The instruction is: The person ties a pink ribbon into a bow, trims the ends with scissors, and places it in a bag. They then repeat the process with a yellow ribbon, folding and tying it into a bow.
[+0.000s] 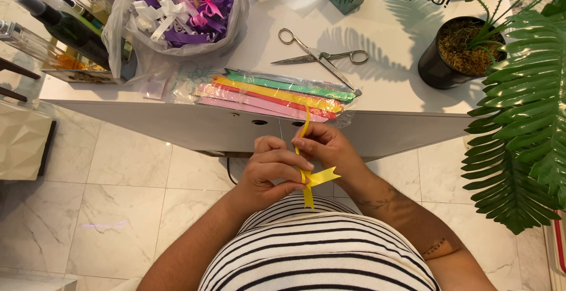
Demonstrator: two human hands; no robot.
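Nearest to us is our striped shirt (318, 250), soft knit with black and white bands curving over the belly. Just above it we hold a yellow ribbon (311, 179), a thin, glossy plastic strip. It hangs in the air between our hands, in front of the table edge (177, 127) and over the marbled floor tiles (118, 191); its two short notched tails fan out right and down, and a long strand runs up past our fingers.

Our left hand (268, 170) is curled, fingers pressed together, thumb and forefinger pinching the ribbon where the tails meet. Our right hand (327, 146) is bent at the wrist with fingers folded inward, closed on the upright strand. Both forearms angle in from our sides and the hands touch.

On the smooth white table just beyond lies a clear crinkly packet of ribbon strips (271, 93), flat bands in green, yellow, red and pink side by side. Beside it, steel scissors (321, 55) lie partly open. Further left, a thin plastic bag (177, 14) bulges with looped bows in purple, white and pink, next to dark glass bottles (65, 26). To the right stands a round black pot (439, 67) of fibrous soil, with a fern (525, 102) spreading its ridged green fronds.
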